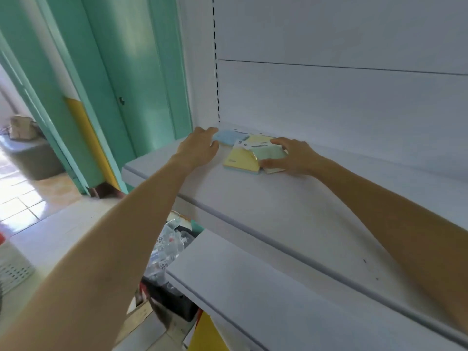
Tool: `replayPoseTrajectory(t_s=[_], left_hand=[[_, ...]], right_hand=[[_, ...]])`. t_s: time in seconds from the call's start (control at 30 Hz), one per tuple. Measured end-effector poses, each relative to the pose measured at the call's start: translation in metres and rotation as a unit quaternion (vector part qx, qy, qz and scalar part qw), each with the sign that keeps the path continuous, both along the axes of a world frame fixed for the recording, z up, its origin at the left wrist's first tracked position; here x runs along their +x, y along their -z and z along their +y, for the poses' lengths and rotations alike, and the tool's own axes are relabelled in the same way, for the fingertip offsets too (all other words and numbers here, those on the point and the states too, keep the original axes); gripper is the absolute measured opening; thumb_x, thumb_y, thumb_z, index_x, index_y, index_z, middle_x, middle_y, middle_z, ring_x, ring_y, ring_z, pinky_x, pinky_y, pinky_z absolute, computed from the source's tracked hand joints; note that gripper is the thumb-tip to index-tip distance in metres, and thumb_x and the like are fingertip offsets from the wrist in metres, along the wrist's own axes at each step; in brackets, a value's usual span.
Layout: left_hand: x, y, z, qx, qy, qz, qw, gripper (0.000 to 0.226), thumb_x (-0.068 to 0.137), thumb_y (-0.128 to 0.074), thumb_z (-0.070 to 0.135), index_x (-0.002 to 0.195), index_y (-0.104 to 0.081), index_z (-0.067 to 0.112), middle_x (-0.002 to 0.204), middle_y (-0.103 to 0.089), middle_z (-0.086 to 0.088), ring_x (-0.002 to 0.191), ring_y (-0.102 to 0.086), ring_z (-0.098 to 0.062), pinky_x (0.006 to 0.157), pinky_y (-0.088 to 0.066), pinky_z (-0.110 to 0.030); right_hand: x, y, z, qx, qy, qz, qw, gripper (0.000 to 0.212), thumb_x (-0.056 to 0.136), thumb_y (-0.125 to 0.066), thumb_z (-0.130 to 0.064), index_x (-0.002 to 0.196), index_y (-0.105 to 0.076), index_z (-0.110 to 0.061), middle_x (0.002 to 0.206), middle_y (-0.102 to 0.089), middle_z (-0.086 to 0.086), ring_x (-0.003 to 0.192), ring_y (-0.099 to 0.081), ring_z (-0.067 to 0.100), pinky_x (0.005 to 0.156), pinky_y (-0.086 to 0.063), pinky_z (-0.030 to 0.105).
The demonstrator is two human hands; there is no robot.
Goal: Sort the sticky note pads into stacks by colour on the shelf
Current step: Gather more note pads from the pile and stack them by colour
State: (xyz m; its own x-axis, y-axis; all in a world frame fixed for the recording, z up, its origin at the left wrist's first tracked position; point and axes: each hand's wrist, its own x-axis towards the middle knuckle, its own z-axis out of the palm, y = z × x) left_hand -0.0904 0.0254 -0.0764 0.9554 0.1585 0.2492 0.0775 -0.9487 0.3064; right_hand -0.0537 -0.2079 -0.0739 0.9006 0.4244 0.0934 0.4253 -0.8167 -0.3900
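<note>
Right grip [286, 158] grasping the green pad [268, 153], left [200, 145] released by the blue pad [229, 136]; lifting may drag the overlapping yellow pad [241, 160].

teal door [141, 72] | grey bin [33, 158] on floor | white basket [12, 269] | clear packets [167, 249]

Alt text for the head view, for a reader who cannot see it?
Both hands reach sticky note pads at the back of a white shelf: the left hand touches a blue pad, and the right hand grips a green pad beside a yellow pad.
</note>
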Motion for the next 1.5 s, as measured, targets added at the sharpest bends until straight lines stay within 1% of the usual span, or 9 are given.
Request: replayPoseTrajectory(t_s=[0.13, 0.33, 0.43, 0.77, 0.93, 1.03, 1.2, 1.37, 1.5], left_hand=[[0.036, 0.004, 0.004, -0.002, 0.002, 0.032, 0.999, 0.047, 0.096, -0.033, 0.035, 0.141, -0.031, 0.023, 0.136, -0.041, -0.022, 0.122, -0.043, -0.039, 0.097, -0.041, -0.047], [0.072, 0.011, 0.005, -0.003, -0.002, 0.111, 0.994, 0.052, 0.094, -0.026, 0.044, 0.144, -0.022, 0.029, 0.147, -0.033, -0.019, 0.135, -0.027, -0.038, 0.107, -0.028, -0.049], [0.081, 0.009, 0.006, -0.026, 0.029, 0.115, 0.993, 0.054, 0.092, -0.035, 0.04, 0.143, -0.024, 0.027, 0.148, -0.033, -0.015, 0.137, -0.024, -0.035, 0.11, -0.024, -0.046], [0.094, -0.023, 0.028, -0.187, 0.114, 0.091, 0.972, 0.071, 0.073, -0.074, 0.011, 0.136, -0.041, 0.016, 0.142, -0.037, -0.01, 0.126, -0.043, -0.026, 0.094, -0.044, -0.034], [0.084, -0.024, 0.033, -0.21, 0.13, 0.08, 0.966, 0.057, 0.077, -0.07, 0.011, 0.13, -0.049, 0.009, 0.138, -0.041, -0.011, 0.119, -0.046, -0.028, 0.088, -0.047, -0.034], [0.082, -0.021, 0.041, -0.313, 0.124, 0.052, 0.94, 0.042, 0.084, -0.054, 0.006, 0.126, -0.053, 0.011, 0.133, -0.046, -0.011, 0.102, -0.046, -0.02, 0.063, -0.044, -0.023], [0.079, -0.017, 0.047, -0.475, 0.128, -0.026, 0.87, 0.04, 0.083, -0.05, 0.004, 0.121, -0.057, 0.014, 0.112, -0.05, -0.005, 0.095, -0.05, -0.016, 0.061, -0.046, -0.018], [0.072, -0.017, 0.017, -0.534, 0.181, -0.017, 0.825, 0.042, 0.081, -0.052, 0.002, 0.121, -0.057, 0.015, 0.108, -0.048, -0.003, 0.095, -0.051, -0.016, 0.06, -0.048, -0.017], [0.064, -0.019, -0.031, -0.53, 0.22, 0.009, 0.819, 0.043, 0.082, -0.053, 0.001, 0.123, -0.056, 0.014, 0.106, -0.047, -0.003, 0.092, -0.051, -0.016, 0.059, -0.048, -0.016]], right_hand=[[0.001, 0.013, 0.003, 0.052, 0.076, -0.016, 0.996, 0.067, 0.075, -0.051, -0.066, 0.131, -0.045, -0.03, 0.133, -0.051, 0.009, 0.125, -0.041, 0.031, 0.102, -0.034, 0.04], [-0.003, 0.018, 0.002, 0.074, 0.065, -0.034, 0.995, 0.049, 0.082, -0.056, -0.032, 0.13, -0.047, -0.026, 0.136, -0.047, 0.01, 0.124, -0.042, 0.027, 0.106, -0.033, 0.038], [-0.007, 0.017, 0.0, 0.16, 0.08, -0.044, 0.983, 0.051, 0.078, -0.064, -0.023, 0.127, -0.05, -0.024, 0.131, -0.046, 0.007, 0.102, -0.049, 0.016, 0.091, -0.037, 0.025], [-0.004, -0.004, -0.005, 0.25, 0.195, 0.08, 0.945, 0.032, 0.071, -0.076, -0.016, 0.101, -0.065, -0.012, 0.088, -0.049, 0.0, 0.091, -0.046, 0.016, 0.064, -0.037, 0.022], [-0.013, -0.009, 0.003, 0.244, 0.23, 0.042, 0.941, 0.022, 0.077, -0.069, -0.016, 0.099, -0.066, -0.014, 0.098, -0.052, 0.005, 0.088, -0.05, 0.018, 0.066, -0.039, 0.023], [-0.021, -0.01, 0.005, 0.289, 0.242, 0.066, 0.924, 0.028, 0.084, -0.051, -0.004, 0.107, -0.063, -0.014, 0.101, -0.054, 0.006, 0.088, -0.051, 0.019, 0.071, -0.043, 0.022], [-0.037, -0.007, -0.004, 0.378, 0.276, 0.096, 0.878, 0.046, 0.081, -0.045, 0.009, 0.121, -0.057, -0.011, 0.111, -0.053, 0.01, 0.098, -0.053, 0.021, 0.091, -0.047, 0.032], [-0.057, -0.012, -0.021, 0.481, 0.304, 0.074, 0.819, 0.049, 0.08, -0.039, 0.015, 0.124, -0.052, -0.002, 0.111, -0.05, 0.011, 0.095, -0.05, 0.023, 0.072, -0.047, 0.024], [-0.082, -0.017, -0.049, 0.506, 0.334, 0.057, 0.793, 0.05, 0.08, -0.036, 0.016, 0.124, -0.052, -0.003, 0.085, -0.054, 0.004, 0.072, -0.052, 0.015, 0.064, -0.047, 0.022]])
